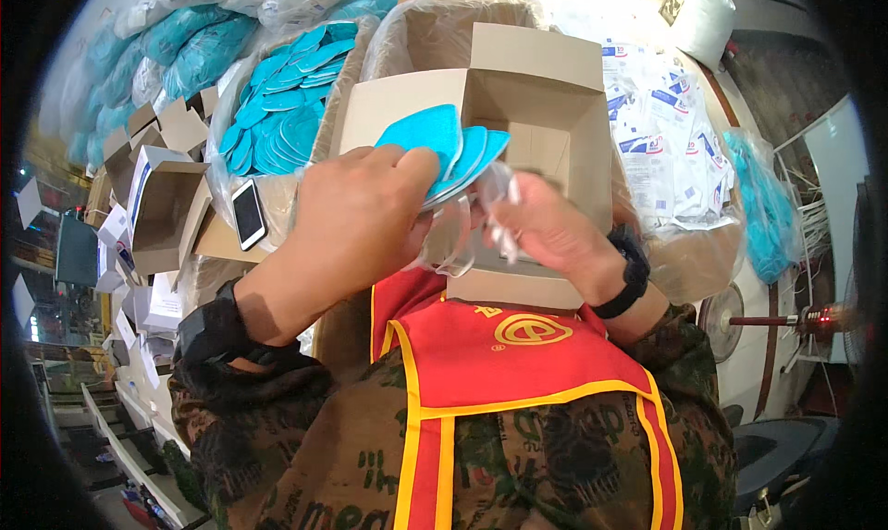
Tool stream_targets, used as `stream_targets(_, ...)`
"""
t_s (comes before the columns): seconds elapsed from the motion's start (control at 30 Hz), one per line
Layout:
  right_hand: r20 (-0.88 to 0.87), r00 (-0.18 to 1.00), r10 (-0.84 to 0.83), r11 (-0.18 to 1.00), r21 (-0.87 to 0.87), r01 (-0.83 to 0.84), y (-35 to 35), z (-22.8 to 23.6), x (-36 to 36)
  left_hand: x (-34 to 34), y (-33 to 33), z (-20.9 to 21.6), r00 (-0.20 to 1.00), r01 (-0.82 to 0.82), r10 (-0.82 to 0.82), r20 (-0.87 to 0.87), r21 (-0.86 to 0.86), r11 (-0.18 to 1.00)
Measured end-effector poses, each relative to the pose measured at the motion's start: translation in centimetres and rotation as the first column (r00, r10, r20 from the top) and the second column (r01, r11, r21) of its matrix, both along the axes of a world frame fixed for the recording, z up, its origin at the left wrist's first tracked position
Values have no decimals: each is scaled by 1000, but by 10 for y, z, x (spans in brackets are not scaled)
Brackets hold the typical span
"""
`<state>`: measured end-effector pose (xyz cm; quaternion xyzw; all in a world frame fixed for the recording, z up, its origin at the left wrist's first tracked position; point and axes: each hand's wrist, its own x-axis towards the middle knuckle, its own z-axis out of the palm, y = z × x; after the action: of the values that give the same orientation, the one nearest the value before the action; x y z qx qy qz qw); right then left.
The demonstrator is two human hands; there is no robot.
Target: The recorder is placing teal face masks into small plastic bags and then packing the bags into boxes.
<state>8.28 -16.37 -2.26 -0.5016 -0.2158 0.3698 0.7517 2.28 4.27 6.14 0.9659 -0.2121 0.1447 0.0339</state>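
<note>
My left hand [365, 197] is closed around a small stack of teal folded face masks [425, 132], fanned out above its fingers. Pale, translucent straps [447, 239] hang below the stack between my hands. My right hand [555, 225], a little blurred, is closed on the straps at the right side of the masks. Both hands are over the near side of an open brown carton [536, 49], whose visible inside shows bare cardboard. The lower part of its inside is hidden by my hands and the masks.
A plastic-lined box at left holds a heap of teal masks [287, 114]. A phone [248, 214] lies beside it. White printed packets [666, 141] fill a box at right. Opened cartons [166, 206] stack at far left; a fan [721, 322] stands at right.
</note>
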Motion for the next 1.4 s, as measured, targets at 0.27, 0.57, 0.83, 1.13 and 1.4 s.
stream_targets(0.27,3,983,182,921,-351,-169,-13,28,-18,4,7,-2,990,-64,57,-132,-50,997)
stream_targets(0.57,862,493,114,992,-127,-8,-27,73,-53,-7,-10,-45,683,-33,-556,-473,-781,623)
stream_targets(0.83,638,678,364,907,-75,-415,-89,97,-60,-47,27,18,705,386,-478,-523,-282,878)
stream_targets(1.13,61,992,-107,896,-426,123,-80,47,-17,-29,22,-36,909,-370,-109,-402,-899,234)
stream_targets(1.4,-40,999,-34,999,41,35,-16,14,1,-26,-19,-57,852,-328,-390,-350,-936,126)
